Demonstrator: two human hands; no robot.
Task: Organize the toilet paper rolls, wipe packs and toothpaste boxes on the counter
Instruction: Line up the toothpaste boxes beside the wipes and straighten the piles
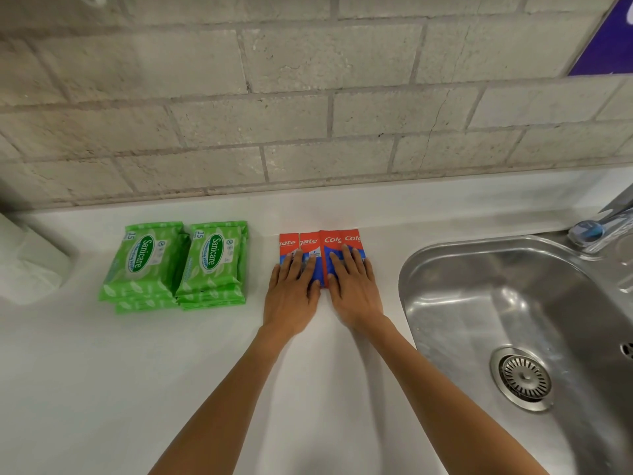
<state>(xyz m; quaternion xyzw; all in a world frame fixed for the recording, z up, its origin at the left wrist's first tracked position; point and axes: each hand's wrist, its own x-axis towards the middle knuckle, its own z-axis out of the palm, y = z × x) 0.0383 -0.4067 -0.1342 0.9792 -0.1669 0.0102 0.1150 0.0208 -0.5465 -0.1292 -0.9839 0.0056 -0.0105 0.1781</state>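
Several red and blue toothpaste boxes (318, 242) lie side by side on the white counter (120, 371), pointing toward the wall. My left hand (293, 296) lies flat on the left boxes, fingers straight. My right hand (352, 289) lies flat on the right boxes in the same way. Left of them stand two stacks of green wipe packs (147, 265) (214, 262), close together. A white toilet paper roll (27, 265) shows partly at the left edge.
A steel sink (513, 303) with a drain (522, 377) fills the right side. A tap (603, 224) stands at its far right corner. A grey brick wall (274, 97) backs the counter.
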